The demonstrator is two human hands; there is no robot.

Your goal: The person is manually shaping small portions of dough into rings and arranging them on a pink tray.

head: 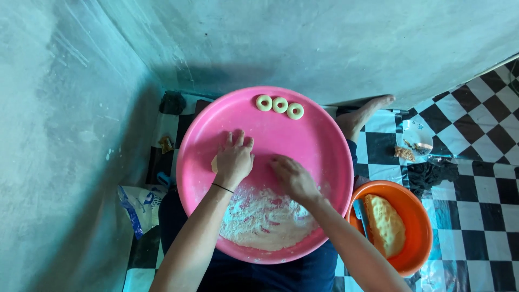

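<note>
A large round pink plastic tray (319, 140) rests across the person's lap, over dark blue clothing, on a black-and-white chequered floor (476, 124) in a corner of pale grey-green concrete walls (65, 108).

The left hand (234, 158) lies palm down on the tray's left half, fingers spread and flat, pressing a small piece of pale yellow dough (214, 164) that peeks out at the hand's left edge; most of the dough is hidden under the palm. This grip is apart, flattened on the dough rather than closed round it. A thin black band (222, 188) circles the left wrist.

The right hand (293, 177) rests near the tray's middle, fingers curved downward with their tips touching the tray just above a heap of loose white flour (265, 219) that covers the near part of the tray. I cannot tell whether this grip holds anything, as the fingertips are turned under.

At the far rim of the tray, three small pale ring-shaped dough pieces (279, 105) lie in a row, touching one another, well apart from both hands.

Just beside the tray on the right stands a round orange plastic bowl (416, 216) holding a big lump of yellow dough (385, 224) and a blue-handled utensil (361, 213). A bare foot (363, 113) stretches out beyond the tray's right rim. A white-and-blue plastic bag (138, 204) lies on the floor at the left.
</note>
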